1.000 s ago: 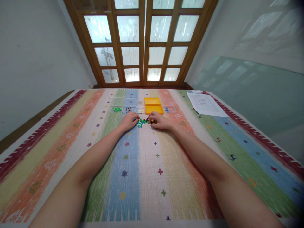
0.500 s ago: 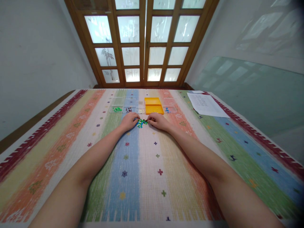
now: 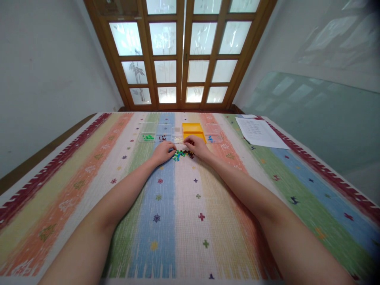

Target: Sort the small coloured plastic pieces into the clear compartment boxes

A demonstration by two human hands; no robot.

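A loose pile of small pieces (image 3: 179, 154), green, blue, pale and dark brown, lies on the striped cloth between my hands. My left hand (image 3: 164, 152) rests at the pile's left edge, fingers curled together; what they hold, if anything, is too small to make out. Above the pile's right side is my right hand (image 3: 196, 147), thumb and finger pinched near the clear box of pale pieces (image 3: 178, 140). Any piece in that pinch cannot be made out. Behind it, the yellow box (image 3: 192, 127) stands with its lid up, partly covered by the hand.
Clear boxes beyond the hands hold green pieces (image 3: 148, 137), dark brown pieces (image 3: 162, 138) and blue pieces (image 3: 210, 139). A printed paper sheet (image 3: 261, 132) lies at the far right. Past the table are a wooden glazed door (image 3: 182, 95) and a leaning glass sheet (image 3: 311, 114).
My right hand has moved up and away from the pile toward the boxes, uncovering dark brown pieces on the pile's right. My left hand stays by the pile. The view has shifted slightly.
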